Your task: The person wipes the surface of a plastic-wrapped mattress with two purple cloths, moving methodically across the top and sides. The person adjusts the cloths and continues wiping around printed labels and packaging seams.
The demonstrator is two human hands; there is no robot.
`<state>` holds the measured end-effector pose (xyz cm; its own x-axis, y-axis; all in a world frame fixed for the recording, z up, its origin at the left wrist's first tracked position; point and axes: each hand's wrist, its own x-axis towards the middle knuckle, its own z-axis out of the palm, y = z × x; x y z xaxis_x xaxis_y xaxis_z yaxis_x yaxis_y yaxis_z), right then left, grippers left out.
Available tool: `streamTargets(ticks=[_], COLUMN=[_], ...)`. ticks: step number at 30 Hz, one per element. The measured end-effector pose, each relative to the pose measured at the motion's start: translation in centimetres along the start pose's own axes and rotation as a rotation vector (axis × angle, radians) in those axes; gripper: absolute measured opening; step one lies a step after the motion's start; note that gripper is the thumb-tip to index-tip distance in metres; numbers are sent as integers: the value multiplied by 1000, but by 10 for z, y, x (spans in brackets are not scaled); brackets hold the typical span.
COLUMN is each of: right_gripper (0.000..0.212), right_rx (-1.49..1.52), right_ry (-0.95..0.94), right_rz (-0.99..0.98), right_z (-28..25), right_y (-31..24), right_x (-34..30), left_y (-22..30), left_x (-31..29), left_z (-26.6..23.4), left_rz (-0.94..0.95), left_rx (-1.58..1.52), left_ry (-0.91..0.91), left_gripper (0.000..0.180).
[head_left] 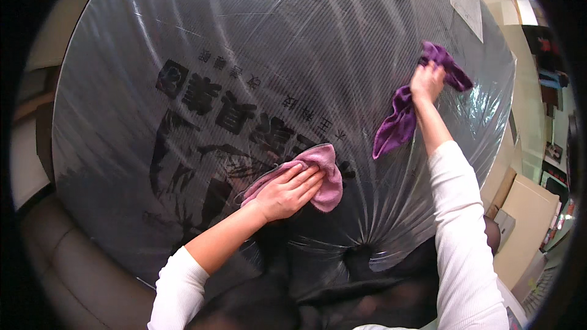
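Observation:
My left hand lies flat on a folded pink cloth, fingers stretched out across it. The cloth rests on a big dark panel wrapped in clear plastic film. Farther off to the right, my right hand is closed around the middle of a purple cloth. One end of that cloth trails toward me over the film, and the other sticks out beyond my fist to the right. The film is wrinkled and carries black printing, partly covered by the pink cloth.
Gathered folds of film bunch at the near edge, close to my dark clothing. A pale sheet lies at the far right of the panel. A beige box stands to the right, and brown padded seating is at lower left.

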<state>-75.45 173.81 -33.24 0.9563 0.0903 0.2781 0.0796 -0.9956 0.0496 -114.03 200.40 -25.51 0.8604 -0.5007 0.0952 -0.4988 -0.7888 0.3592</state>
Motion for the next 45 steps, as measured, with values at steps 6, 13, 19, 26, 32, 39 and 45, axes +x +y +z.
streamTargets(ticks=[6,13,19,26,32,39,45], right_gripper=[45,42,35,38,45,47,41], right_rx=[208,605,657,246,61,162,459], right_ry=[118,-47,-133,77,135,139,146], right_rz=[-409,-775,-1006,-455,-16,-325,-598], right_z=[-36,-95,-98,-47,-11,-36,-71], right_y=[-150,-253,-186,-5,44,-98,-209], right_x=[-13,-96,-108,-44,-28,-14,-61], left_y=[-2,-9,-11,-44,-51,-49,-36], left_x=[4,12,5,18,46,51,57], left_z=[-1,-1,-1,-4,-11,-16,-22], left_rz=[26,85,-44,-203,-208,-185,-191], left_rx=[-39,-47,-31,22,-83,-88,-45], left_ry=[-6,-23,19,237,227,168,119], left_gripper=[47,45,35,21,19,23,49])
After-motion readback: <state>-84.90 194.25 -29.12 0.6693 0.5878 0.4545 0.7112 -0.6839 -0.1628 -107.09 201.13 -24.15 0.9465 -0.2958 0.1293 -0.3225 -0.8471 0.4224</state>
